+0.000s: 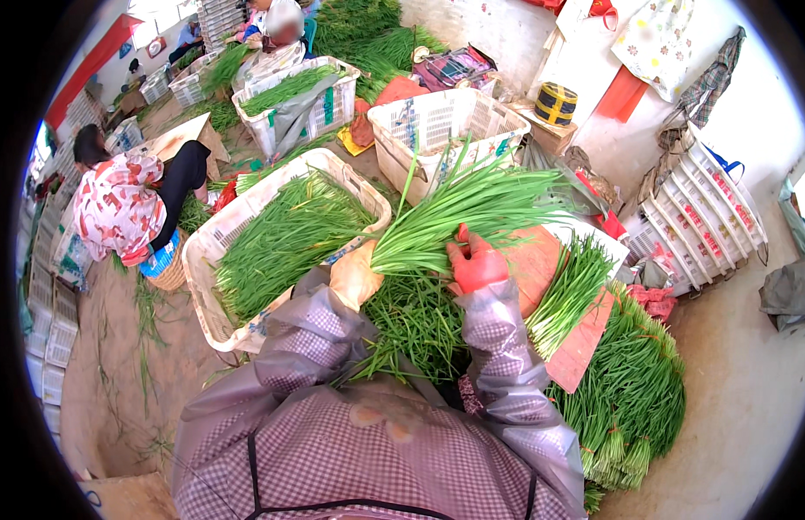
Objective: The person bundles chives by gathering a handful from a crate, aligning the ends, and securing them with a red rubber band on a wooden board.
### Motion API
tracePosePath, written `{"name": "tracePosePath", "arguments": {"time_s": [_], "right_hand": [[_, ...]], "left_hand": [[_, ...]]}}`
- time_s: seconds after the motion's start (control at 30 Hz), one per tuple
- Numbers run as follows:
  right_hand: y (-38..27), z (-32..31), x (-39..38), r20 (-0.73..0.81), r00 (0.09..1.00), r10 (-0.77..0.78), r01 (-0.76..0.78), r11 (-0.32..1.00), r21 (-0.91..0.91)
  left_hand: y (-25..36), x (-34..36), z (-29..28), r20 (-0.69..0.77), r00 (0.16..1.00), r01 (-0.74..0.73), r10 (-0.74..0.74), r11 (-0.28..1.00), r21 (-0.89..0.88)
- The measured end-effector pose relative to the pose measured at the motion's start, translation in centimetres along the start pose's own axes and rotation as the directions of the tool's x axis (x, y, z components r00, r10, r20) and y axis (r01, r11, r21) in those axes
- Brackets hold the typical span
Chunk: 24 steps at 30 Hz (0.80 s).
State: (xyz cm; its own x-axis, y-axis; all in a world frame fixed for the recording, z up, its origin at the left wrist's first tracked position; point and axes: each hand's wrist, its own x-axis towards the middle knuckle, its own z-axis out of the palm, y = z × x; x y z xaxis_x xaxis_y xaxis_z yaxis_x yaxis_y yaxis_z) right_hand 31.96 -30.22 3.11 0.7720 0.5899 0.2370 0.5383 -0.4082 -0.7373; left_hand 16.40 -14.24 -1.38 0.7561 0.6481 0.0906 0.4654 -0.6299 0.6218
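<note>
**Both Hands Clasp a Bundle of Green Chives**

Nearest, at six o'clock, checked sleeves under clear plastic covers rise into view. The left hand [355, 276], in a tan glove, is wrapped around the cut end of the chive bundle [472, 212]. The right hand [476, 263], in a red glove, grips the same bundle from just beside it, fingers clenched on the stalks. The bundle lies at centre, leaves fanning toward two o'clock.

At four o'clock, tied chive bunches [628, 407] lie stacked on the floor. A red board [576, 342] beside them carries another bunch. At nine o'clock, a white plastic crate [213, 321] holds loose chives. At twelve o'clock stands an empty white crate [437, 121]. At ten o'clock, a seated person in a patterned shirt [116, 208] works.
</note>
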Motion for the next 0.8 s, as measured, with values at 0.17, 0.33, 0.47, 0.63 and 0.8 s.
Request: {"name": "tracePosePath", "arguments": {"time_s": [0.17,0.33,0.47,0.63,0.8], "right_hand": [[0.6,1.6,0.1,0.129,0.987,0.092,-0.118,0.972,0.206],[0.8,2.1,1.2,0.277,0.937,0.214,-0.322,0.836,0.445],[0.3,3.5,1.6,0.271,0.938,0.218,-0.341,0.726,0.597],[-0.2,2.6,0.8,0.333,0.917,0.220,-0.380,0.738,0.557],[-0.4,3.1,0.5,-0.139,0.824,-0.550,0.566,0.781,0.266]], "left_hand": [[-1.0,0.3,0.3,-0.024,0.996,-0.092,0.091,0.991,-0.101],[-0.5,0.3,0.4,0.027,0.999,-0.015,0.017,0.998,-0.067],[-1.4,0.2,1.2,-0.061,0.996,-0.074,0.071,0.996,-0.049],[-2.0,0.3,1.7,-0.113,0.987,-0.125,0.118,0.990,-0.057],[0.8,-0.6,-1.1,-0.021,1.000,-0.001,0.003,0.997,0.082]]}}
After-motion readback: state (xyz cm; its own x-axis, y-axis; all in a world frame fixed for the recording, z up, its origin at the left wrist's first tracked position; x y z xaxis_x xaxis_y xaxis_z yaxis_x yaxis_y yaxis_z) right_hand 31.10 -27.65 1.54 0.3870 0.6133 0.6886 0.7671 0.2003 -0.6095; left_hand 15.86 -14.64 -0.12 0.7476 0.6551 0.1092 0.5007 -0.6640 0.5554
